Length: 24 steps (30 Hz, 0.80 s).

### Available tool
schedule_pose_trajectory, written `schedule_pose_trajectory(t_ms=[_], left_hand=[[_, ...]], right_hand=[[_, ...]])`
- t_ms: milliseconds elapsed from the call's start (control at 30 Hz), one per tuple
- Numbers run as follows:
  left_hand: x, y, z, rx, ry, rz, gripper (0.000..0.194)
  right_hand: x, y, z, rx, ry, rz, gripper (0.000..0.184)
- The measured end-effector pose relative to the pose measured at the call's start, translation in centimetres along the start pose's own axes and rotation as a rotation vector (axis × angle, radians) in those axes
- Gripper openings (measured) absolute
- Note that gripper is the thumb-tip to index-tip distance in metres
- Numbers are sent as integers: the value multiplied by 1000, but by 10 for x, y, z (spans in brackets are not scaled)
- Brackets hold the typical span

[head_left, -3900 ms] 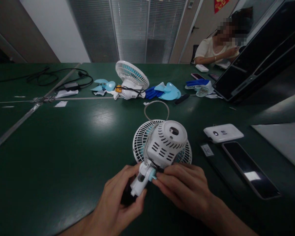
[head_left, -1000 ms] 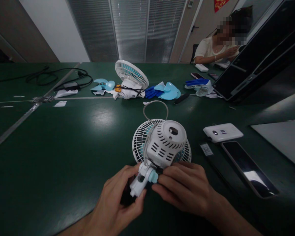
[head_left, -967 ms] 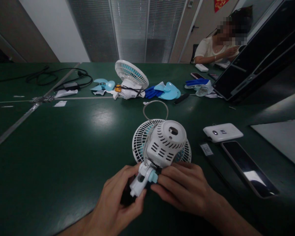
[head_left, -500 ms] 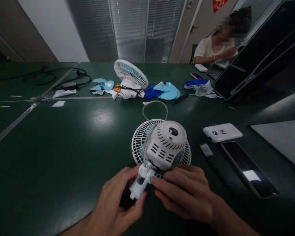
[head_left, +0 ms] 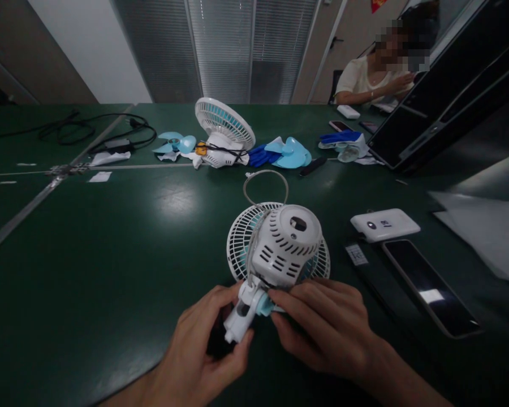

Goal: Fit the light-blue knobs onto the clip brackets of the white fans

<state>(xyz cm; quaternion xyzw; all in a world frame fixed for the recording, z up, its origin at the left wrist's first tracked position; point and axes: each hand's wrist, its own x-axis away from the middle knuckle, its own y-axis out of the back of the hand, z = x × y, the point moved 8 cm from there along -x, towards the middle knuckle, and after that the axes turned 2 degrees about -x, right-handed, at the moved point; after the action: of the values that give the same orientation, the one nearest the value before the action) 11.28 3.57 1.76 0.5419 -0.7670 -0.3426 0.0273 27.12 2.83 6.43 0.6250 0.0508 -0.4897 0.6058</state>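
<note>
A small white fan [head_left: 286, 246] lies on its front grille on the green table, its slotted motor housing upward. My left hand [head_left: 201, 339] is closed around the fan's white neck bracket [head_left: 238, 321], fingers on the far side and thumb near its lower end. At the right side of the bracket joint sits a light blue knob [head_left: 263, 304]. The fingertips of my right hand [head_left: 328, 325] are pinched on the knob's outer end, just below the housing. A pale cord [head_left: 266, 171] loops out behind the grille.
Farther back lie a second fan [head_left: 224, 130], light blue fan blades [head_left: 290, 154] and blue-and-white gloves [head_left: 341, 138]. On my right are a white power bank [head_left: 385, 224], a phone [head_left: 430, 288] and paper [head_left: 487, 232]. A person [head_left: 373, 82] sits beyond a dark panel [head_left: 441, 90].
My right fingers have shifted slightly right, uncovering more of the light blue knob. The left hand and fan stay nearly still. At right, the paper has moved and looks blurred.
</note>
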Motion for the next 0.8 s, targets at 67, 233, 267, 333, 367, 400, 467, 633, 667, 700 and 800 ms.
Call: schedule_pose_trajectory(t_ms=[67,233,267,333,367,400,467,633,667,700,800], left_hand=[[0,0,0,3,-2,-8,50],[-1,0,2,-4,-7,-12,53],[-1,0,3,0,-7,-9,53],[-1,0,3,8,1,-6,52],[-1,1,3,12,6,-7,51],[-1,1,3,17,9,-11,51],[-1,1,2,24,-1,-16,51],[-1,-1,0,20,-3,-12,52],[0,-1,1,22,6,-9,52],[0,-1,2,23,12,-4,52],[-1,-1,4,17,22,-6,50]], right_hand=[[0,1,0,20,-13,-1,12],[-3,2,12,-52,178,96,23],[-4,1,13,-58,199,127,26],[-6,2,9,-56,188,161,32],[-6,2,7,-61,182,164,35],[-5,2,6,-70,171,158,35],[-2,1,3,-81,130,120,28],[5,-8,1,-58,-26,8,3],[5,-10,1,-57,-54,2,6],[5,-10,0,-58,-74,-6,9],[3,-8,0,-67,-20,5,6]])
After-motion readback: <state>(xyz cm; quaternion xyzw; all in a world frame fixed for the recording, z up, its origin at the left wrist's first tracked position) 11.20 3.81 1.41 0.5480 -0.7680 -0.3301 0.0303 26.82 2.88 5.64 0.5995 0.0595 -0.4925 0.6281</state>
